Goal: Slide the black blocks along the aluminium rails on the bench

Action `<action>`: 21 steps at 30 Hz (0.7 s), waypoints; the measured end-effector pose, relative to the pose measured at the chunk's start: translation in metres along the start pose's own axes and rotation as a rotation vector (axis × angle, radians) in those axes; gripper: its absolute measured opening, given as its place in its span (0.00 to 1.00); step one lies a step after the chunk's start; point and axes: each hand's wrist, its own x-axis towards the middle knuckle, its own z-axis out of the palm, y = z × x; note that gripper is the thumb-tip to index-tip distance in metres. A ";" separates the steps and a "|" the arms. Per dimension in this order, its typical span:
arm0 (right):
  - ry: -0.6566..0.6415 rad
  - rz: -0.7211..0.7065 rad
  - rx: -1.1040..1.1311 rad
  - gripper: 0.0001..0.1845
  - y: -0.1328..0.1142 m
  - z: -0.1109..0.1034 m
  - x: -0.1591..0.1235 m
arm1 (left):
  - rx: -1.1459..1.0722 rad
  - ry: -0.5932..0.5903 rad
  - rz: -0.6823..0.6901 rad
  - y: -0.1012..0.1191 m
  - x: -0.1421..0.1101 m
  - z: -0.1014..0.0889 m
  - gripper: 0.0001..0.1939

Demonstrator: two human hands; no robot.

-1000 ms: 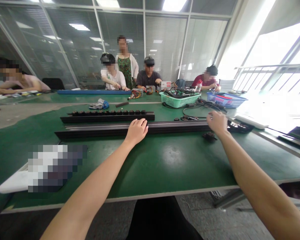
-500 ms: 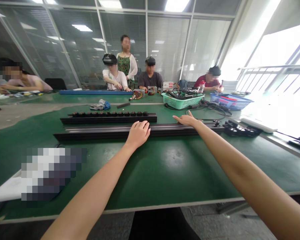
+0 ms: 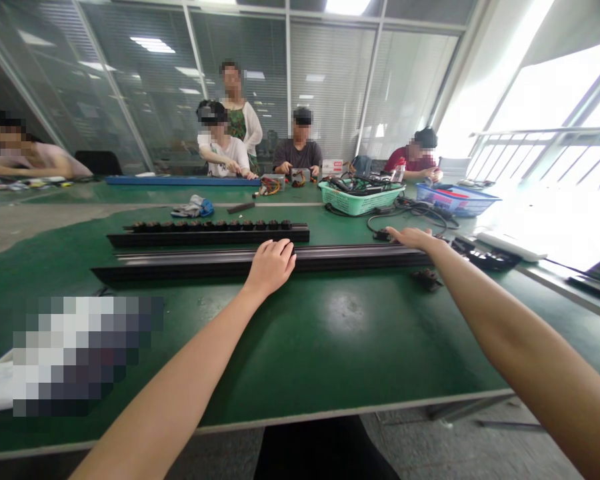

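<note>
Rail [image 3: 180, 264] lay crosswise before person, long axis left-right. Left hand [image 3: 271, 268] rested on it, open, not gripping. Right hand [image 3: 411, 238] open, flat, just beyond rail's far edge.

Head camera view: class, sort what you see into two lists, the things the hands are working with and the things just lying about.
Working with: long black rail, under the left hand, with the right hand just beyond it.

Lying about: studded black rail, green basket, blue basket, small black bracket.
</note>
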 end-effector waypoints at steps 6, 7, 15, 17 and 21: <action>0.113 -0.046 0.069 0.41 0.020 -0.009 -0.017 | -0.015 0.018 -0.005 -0.001 -0.001 0.001 0.20; 0.163 -0.111 0.109 0.39 0.022 -0.010 -0.024 | -0.018 0.022 -0.007 -0.001 -0.001 0.001 0.20; 0.378 -0.385 -0.060 0.32 0.014 0.034 -0.118 | -0.001 0.031 0.001 -0.001 -0.001 0.002 0.20; 0.425 -0.422 -0.166 0.34 0.021 0.052 -0.137 | -0.007 0.030 -0.002 -0.001 -0.001 0.003 0.20; 0.484 -0.403 -0.252 0.41 0.060 0.070 -0.149 | -0.020 0.028 -0.007 -0.002 -0.001 0.003 0.20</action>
